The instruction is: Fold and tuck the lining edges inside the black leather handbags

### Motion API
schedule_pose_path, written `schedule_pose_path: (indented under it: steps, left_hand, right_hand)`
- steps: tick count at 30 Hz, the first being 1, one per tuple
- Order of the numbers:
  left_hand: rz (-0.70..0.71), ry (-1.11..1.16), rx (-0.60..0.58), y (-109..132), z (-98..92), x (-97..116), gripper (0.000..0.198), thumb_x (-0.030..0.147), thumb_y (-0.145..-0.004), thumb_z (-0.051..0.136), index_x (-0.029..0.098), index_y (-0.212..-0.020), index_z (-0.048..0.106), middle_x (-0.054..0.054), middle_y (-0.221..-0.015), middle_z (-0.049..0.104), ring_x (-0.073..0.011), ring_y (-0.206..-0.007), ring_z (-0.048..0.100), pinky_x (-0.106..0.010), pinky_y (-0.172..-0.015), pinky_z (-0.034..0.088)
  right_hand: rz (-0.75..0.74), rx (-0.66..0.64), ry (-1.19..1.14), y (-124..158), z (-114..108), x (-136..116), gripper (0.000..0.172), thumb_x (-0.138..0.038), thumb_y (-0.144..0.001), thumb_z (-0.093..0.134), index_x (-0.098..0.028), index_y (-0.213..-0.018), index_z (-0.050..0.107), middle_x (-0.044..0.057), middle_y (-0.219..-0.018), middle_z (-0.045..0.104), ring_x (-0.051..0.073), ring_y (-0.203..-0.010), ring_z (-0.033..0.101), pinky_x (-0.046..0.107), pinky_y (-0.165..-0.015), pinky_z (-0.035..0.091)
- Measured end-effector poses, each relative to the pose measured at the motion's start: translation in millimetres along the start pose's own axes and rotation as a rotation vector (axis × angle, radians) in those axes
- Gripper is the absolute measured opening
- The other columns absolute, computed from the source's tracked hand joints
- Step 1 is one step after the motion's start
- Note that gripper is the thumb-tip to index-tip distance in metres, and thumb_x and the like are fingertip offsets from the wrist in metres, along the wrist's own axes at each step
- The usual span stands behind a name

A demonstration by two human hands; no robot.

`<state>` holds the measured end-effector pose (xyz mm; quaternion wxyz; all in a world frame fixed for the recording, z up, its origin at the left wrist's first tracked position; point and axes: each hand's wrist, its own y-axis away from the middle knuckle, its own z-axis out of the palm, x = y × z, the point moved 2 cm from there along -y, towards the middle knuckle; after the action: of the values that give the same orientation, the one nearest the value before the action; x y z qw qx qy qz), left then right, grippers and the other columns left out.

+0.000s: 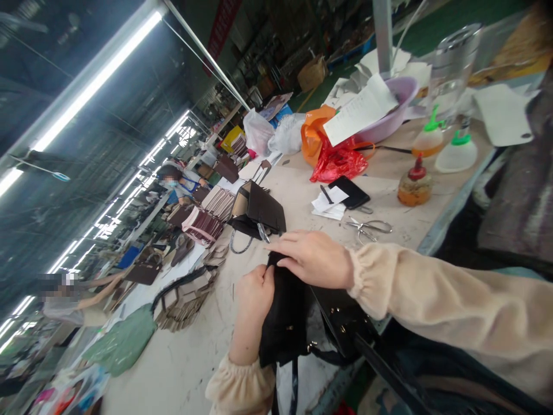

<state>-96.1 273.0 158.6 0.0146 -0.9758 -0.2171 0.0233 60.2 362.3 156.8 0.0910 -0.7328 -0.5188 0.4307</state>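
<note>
A black handbag [283, 323] with small gold-coloured fittings stands at the table's near edge, in front of me. My left hand [254, 297] is closed round its left side, the thumb lying near the top edge. Across the top edge rests my right hand [317, 259], its fingers stretched out and pointing left, touching the bag. A second black panel with metal fittings [343, 323] and dark straps hang to the right of the bag; whether they belong to it I cannot tell. What lies under my right palm is hidden.
Beyond my hands stands a dark brown bag [263, 207]. Scissors [369, 227], a black phone [352, 193], bottles with a red cap [415, 187] and a green cap [458, 153] lie right. Stacked brown pieces [188, 300] line the left; two people work further back.
</note>
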Motion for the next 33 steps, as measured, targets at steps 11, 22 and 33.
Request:
schedule_pose_path:
  steps: [11, 22, 33]
  left_hand:
    - [0.063, -0.167, 0.117, 1, 4.2, 3, 0.035, 0.039, -0.092, 0.039, 0.019, -0.074, 0.062, -0.006, -0.059, 0.062, -0.0187, -0.053, 0.055, -0.027, -0.052, 0.02]
    - [0.067, -0.305, 0.144, -7, 0.2, 13, 0.033, 0.03, -0.092, 0.037, 0.015, -0.076, 0.062, -0.012, -0.067, 0.064, -0.0214, -0.058, 0.059, -0.028, -0.052, 0.024]
    - [-0.193, 1.031, -0.084, 2, -6.7, -17, 0.048, 0.057, -0.075, 0.057, 0.014, -0.094, 0.064, -0.008, -0.085, 0.068, -0.0185, -0.073, 0.063, -0.029, -0.067, 0.046]
  right_hand:
    - [0.479, 0.118, -0.108, 116, -1, 109, 0.031, -0.033, -0.085, 0.05, -0.019, -0.106, 0.068, 0.006, -0.099, 0.07, 0.018, -0.089, 0.066, 0.029, -0.081, 0.052]
    - [0.592, -0.062, -0.025, 191, 31, 177, 0.035, -0.037, -0.08, 0.046, -0.021, -0.099, 0.071, 0.008, -0.101, 0.071, 0.025, -0.092, 0.066, 0.038, -0.084, 0.051]
    - [0.585, -0.115, -0.071, 192, 32, 177, 0.034, -0.037, -0.08, 0.049, -0.021, -0.101, 0.07, 0.007, -0.098, 0.071, 0.023, -0.084, 0.066, 0.034, -0.077, 0.051]
